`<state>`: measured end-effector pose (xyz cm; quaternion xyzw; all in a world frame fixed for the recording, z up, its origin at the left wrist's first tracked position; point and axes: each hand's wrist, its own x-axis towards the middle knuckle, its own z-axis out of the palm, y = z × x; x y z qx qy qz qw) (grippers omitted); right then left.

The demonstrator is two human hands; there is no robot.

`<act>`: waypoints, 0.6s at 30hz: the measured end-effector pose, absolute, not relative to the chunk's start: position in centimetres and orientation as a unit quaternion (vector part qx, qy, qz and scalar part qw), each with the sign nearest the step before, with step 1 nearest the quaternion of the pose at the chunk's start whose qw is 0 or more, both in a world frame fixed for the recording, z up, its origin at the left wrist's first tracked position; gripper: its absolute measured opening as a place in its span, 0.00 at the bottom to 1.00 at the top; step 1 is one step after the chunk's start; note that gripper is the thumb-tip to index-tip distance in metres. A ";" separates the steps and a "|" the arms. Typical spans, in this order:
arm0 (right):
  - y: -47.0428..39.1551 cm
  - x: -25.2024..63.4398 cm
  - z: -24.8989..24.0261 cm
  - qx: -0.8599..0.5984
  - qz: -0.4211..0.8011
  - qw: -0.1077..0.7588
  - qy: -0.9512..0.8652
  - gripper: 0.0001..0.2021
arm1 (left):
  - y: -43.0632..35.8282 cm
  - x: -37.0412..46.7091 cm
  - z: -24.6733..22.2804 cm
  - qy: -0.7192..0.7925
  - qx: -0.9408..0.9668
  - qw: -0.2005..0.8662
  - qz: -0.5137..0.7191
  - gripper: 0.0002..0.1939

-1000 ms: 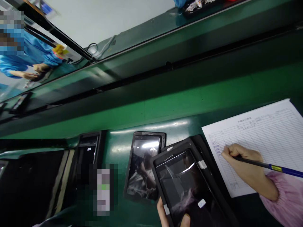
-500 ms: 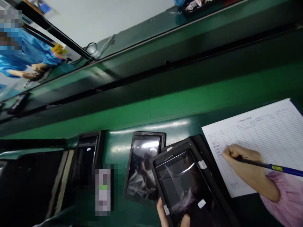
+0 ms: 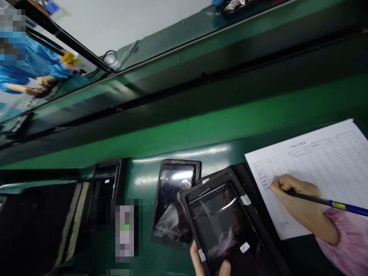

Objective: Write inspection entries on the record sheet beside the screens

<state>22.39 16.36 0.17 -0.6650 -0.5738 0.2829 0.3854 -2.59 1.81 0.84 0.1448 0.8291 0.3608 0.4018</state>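
My right hand [image 3: 296,195] grips a dark pen with a blue end [image 3: 327,202], its tip resting on the left column of a white printed form [image 3: 322,161]. My left hand [image 3: 201,262] shows only fingertips at the bottom edge, holding the lower corner of a black tablet in a rugged case [image 3: 224,226], which is tilted over the green bench [image 3: 201,130]. A second black tablet [image 3: 174,201] lies flat just left of it, partly overlapped.
Another dark device [image 3: 106,180] and black trays [image 3: 37,222] lie at the left. A black rail [image 3: 201,78] runs along the bench behind. A person in a blue coat [image 3: 31,71] works at the far left. Cables [image 3: 115,57] lie beyond.
Almost nothing has moved. The view has drifted slightly, and the pen hand stays at the same spot on the form.
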 end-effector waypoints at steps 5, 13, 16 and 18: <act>16.9 22.3 1.2 -0.676 0.295 0.375 -0.562 0.20 | 2.0 -2.2 1.3 0.834 0.143 0.395 0.358 0.26; 16.5 22.6 -0.1 -0.669 0.303 0.381 -0.561 0.19 | 2.4 -2.0 1.7 0.834 0.143 0.395 0.357 0.26; 16.4 22.6 -0.2 -0.663 0.324 0.393 -0.548 0.18 | 2.1 -1.8 1.9 0.833 0.145 0.397 0.357 0.28; 16.5 22.6 0.0 -0.652 0.340 0.401 -0.547 0.18 | 1.9 -1.7 2.0 0.833 0.145 0.397 0.356 0.28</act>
